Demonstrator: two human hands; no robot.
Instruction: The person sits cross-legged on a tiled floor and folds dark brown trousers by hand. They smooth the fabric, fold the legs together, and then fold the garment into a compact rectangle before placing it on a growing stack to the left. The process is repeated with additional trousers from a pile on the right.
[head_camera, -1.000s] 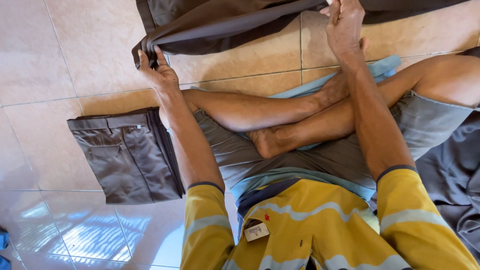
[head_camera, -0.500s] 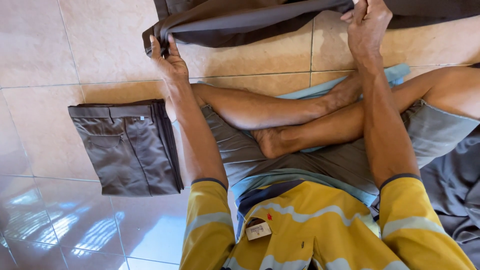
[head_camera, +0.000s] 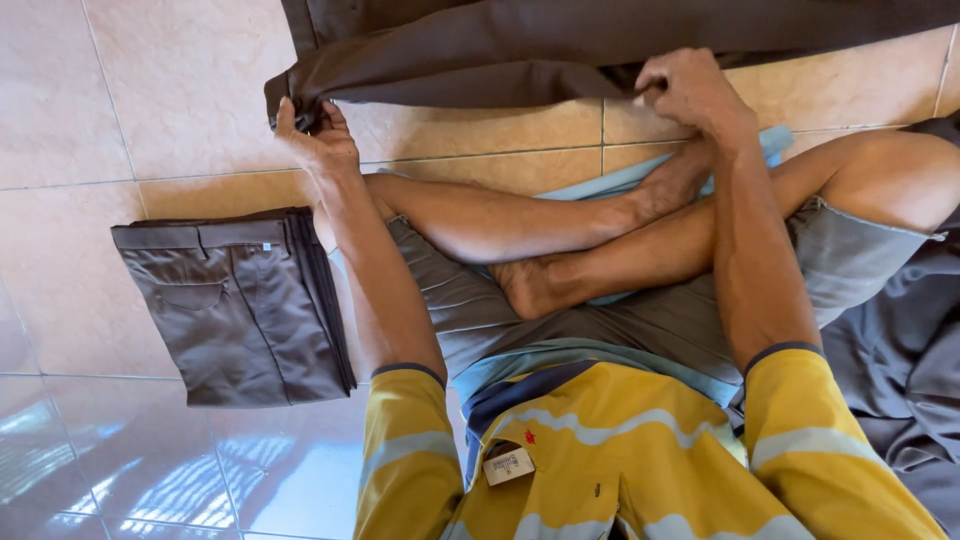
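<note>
**Two pinches on one long fold**

While the dark brown trousers (head_camera: 560, 45) lie stretched across the tiled floor (head_camera: 180, 100) at the top of the view, in front of the seated person's crossed legs (head_camera: 560, 240), they are held only at two places along the near edge. The left hand (head_camera: 315, 140) pinches the end of the cloth, where its corner bunches between thumb and curled fingers. The right hand (head_camera: 690, 90) is closed in a loose fist on the same edge further along, fingers pressed together over the fabric; whether the thumb is under the cloth cannot be made out.

The likely trouble is the span between the two hands. The fabric there is unsupported and already shows a slack ridge, so an uneven pull from either side could set the fold crooked or leave a crease. The left grip is small and sits at the very corner; a tug could slip it free. The right forearm crosses over the raised foot, which may cramp its reach.

Beside the left arm, a folded grey-brown pair of trousers (head_camera: 235, 300) lies flat, well apart from the held cloth, and more grey cloth (head_camera: 900, 380) is heaped by the right knee.
</note>
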